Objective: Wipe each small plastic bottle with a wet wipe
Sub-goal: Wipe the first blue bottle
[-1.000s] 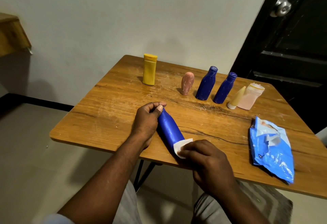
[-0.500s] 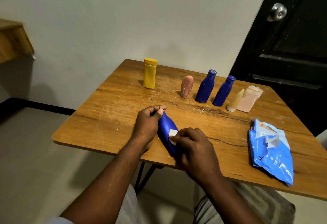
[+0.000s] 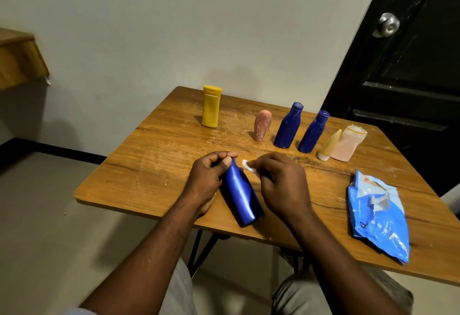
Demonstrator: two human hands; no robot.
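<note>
Head view: left hand [image 3: 206, 180] grips blue bottle [image 3: 241, 197], top hidden; right hand [image 3: 281, 185] pinches wipe [image 3: 247, 165].

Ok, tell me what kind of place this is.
Likely a plain room in a home: a small wooden table by a bare wall, a black door with a round knob.

The table [image 3: 154, 165] is varnished wood, its grain scuffed with pale scratches. At its near edge, the blue bottle [image 3: 242, 197] is smooth, glossy plastic; the yellow bottle [image 3: 211, 110] at its far edge looks matt. On its right side the wipe pack [image 3: 378, 215] is shiny, crinkled film.
</note>
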